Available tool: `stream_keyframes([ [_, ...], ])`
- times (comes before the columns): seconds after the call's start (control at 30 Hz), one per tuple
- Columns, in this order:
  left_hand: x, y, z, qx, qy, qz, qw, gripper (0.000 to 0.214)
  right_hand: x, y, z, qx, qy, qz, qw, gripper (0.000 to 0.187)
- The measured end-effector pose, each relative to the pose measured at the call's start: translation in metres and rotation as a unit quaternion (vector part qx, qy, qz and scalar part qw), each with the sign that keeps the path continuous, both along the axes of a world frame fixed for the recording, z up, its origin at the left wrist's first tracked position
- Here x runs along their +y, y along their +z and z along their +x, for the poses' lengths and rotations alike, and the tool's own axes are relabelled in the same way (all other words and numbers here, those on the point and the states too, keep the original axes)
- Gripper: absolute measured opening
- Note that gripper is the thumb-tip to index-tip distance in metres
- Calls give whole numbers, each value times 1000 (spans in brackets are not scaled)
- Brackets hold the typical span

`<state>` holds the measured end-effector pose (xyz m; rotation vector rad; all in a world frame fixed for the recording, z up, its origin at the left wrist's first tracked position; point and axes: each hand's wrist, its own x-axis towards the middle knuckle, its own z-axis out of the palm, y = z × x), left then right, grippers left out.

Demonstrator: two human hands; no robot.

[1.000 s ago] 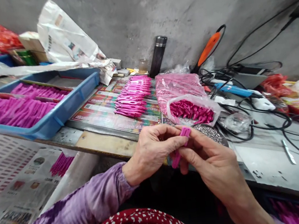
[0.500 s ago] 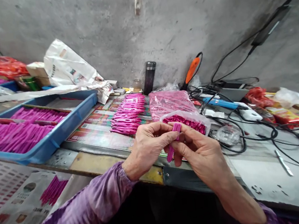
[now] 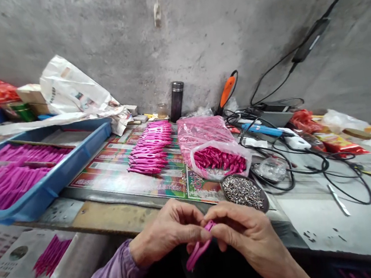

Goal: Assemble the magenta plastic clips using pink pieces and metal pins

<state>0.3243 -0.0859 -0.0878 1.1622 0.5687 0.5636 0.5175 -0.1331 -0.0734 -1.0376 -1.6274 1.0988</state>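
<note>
Both hands pinch one pink plastic clip (image 3: 199,248) low in front of the table edge. My left hand (image 3: 168,235) grips its upper end with closed fingers, and my right hand (image 3: 248,235) presses on the same end from the right. The clip's long tail points down and left. Just beyond the hands sits a round dish of small metal pieces (image 3: 244,191). Behind it lies an open plastic bag of dark pink parts (image 3: 220,158). A row of finished pink clips (image 3: 151,147) lies on a printed mat.
A blue tray (image 3: 58,175) full of pink clips stands at the left. Black cables (image 3: 310,160), a blue tool and an orange-handled tool crowd the right side. A dark flask (image 3: 176,101) stands by the concrete wall. Newspaper with a few pink clips (image 3: 49,257) lies lower left.
The hands with the clip have dropped lower and closer to me, below the table edge. The view has tilted up, uncovering the dish of metal pieces.
</note>
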Motion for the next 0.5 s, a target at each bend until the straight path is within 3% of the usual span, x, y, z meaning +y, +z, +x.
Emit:
stream_keyframes([
  [0.1, -5, -5, 0, 15, 14, 7, 1000, 37, -4, -7, -1, 20, -1, -28, 999, 23],
  [0.2, -10, -10, 7, 14, 75, 67, 995, 32, -3, -14, -3, 43, -57, -28, 997, 22],
  [0.33, -17, -19, 19, 23, 164, 151, 975, 21, 1, -23, -9, 65, -115, -17, 991, 22],
  [0.5, -16, -29, 19, 83, 216, 261, 937, 12, 4, -29, -15, 55, -120, -16, 991, 23],
])
